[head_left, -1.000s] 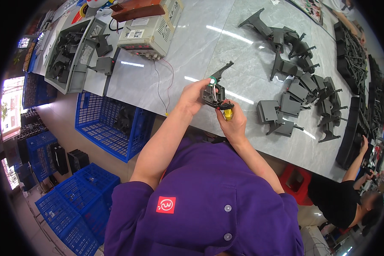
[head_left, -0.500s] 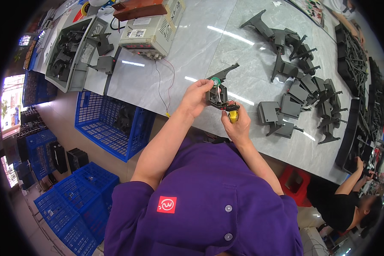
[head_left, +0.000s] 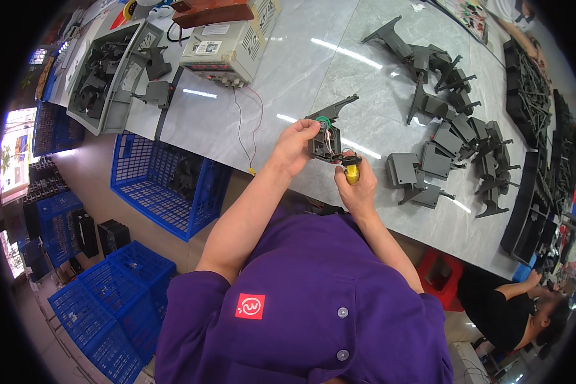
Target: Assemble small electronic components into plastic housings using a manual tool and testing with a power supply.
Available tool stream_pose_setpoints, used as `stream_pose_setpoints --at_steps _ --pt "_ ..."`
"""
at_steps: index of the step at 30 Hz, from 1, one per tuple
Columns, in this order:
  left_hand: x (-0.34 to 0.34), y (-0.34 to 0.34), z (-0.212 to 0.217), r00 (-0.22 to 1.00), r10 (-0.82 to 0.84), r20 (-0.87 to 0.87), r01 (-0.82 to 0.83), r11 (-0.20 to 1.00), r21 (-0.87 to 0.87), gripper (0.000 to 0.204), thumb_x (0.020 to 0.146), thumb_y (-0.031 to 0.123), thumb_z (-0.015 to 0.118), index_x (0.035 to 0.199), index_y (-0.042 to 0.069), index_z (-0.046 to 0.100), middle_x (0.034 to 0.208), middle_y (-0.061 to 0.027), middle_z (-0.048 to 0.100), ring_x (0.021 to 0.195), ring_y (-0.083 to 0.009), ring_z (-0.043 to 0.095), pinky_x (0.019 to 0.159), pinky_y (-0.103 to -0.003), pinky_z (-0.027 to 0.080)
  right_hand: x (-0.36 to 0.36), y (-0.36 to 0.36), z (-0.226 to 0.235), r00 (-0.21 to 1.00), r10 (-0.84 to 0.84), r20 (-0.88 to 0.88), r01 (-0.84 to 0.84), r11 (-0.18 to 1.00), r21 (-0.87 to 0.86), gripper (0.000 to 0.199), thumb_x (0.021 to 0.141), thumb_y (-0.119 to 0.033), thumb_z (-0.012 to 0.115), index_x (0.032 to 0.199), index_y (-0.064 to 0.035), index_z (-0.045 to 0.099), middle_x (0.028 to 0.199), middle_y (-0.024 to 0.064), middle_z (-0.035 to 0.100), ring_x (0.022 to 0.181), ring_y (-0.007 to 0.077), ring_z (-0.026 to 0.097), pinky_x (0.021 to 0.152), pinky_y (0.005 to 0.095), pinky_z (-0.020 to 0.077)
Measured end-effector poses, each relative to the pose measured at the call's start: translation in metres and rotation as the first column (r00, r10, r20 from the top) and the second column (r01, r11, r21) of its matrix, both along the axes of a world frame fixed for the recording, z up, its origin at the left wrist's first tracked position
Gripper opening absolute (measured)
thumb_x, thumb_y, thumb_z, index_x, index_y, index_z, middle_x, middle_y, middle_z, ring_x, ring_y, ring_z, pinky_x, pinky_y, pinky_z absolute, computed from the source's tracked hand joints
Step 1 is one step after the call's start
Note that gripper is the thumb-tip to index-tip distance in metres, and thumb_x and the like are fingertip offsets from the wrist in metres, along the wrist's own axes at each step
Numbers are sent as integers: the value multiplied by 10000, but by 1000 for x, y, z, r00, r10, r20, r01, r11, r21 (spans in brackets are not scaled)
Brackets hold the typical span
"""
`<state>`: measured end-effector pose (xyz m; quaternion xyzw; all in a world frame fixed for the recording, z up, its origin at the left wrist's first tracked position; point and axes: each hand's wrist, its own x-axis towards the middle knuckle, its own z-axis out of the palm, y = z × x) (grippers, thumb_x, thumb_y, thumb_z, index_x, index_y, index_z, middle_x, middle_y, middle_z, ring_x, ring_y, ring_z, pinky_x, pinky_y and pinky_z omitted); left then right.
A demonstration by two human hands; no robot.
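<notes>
Gripping the grey housing (head_left: 326, 137) firmly in the left hand (head_left: 296, 146), keep the right hand's (head_left: 357, 189) yellow-handled tool (head_left: 352, 173), apparently a screwdriver, square to it.

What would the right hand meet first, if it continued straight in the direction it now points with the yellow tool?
The right hand holds a yellow-handled tool aimed up at the dark grey part in the left hand. It would probably meet that part first, near its red wires; the tip is too small to tell whether it already touches.
</notes>
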<state>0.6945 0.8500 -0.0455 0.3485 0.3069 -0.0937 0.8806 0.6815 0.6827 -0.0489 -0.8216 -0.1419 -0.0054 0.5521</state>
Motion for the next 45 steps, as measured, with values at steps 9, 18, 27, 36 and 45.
stream_pose_setpoints --at_steps 9,18,27,36,45 --pt "0 3 -5 999 44 0 -44 994 -103 151 852 151 537 953 52 485 932 -143 602 876 -237 594 790 -401 474 2 -4 -10 977 -20 -213 65 976 208 234 717 -24 612 935 13 537 850 88 617 763 121 580 682 245 452" --pt "0 2 2 998 51 -20 -54 980 -190 207 847 176 549 985 39 479 960 -153 596 908 -253 584 813 -437 454 4 -4 -2 980 33 -199 3 984 179 302 733 -27 661 1003 -3 529 907 53 597 838 108 567 708 223 450" --pt "-1 -2 3 1000 20 0 -20 984 -177 245 861 214 527 1013 26 487 955 -145 601 905 -243 583 822 -423 452 5 0 1 980 -12 -197 48 982 181 301 721 -63 693 979 -10 547 860 31 601 774 85 547 680 211 438" --pt "-1 -2 2 999 3 36 4 981 -196 237 856 208 534 1013 32 514 938 -131 611 890 -235 587 809 -412 461 3 0 -1 987 -39 -156 66 983 171 288 715 -88 708 948 -17 554 852 20 600 754 79 536 674 214 431" --pt "-2 -3 1 999 39 -3 -39 984 -173 193 851 178 541 992 47 517 933 -138 610 894 -229 594 796 -407 472 1 0 -4 988 -17 -154 55 969 242 294 716 -58 698 966 -24 547 890 19 604 774 81 536 704 219 429"
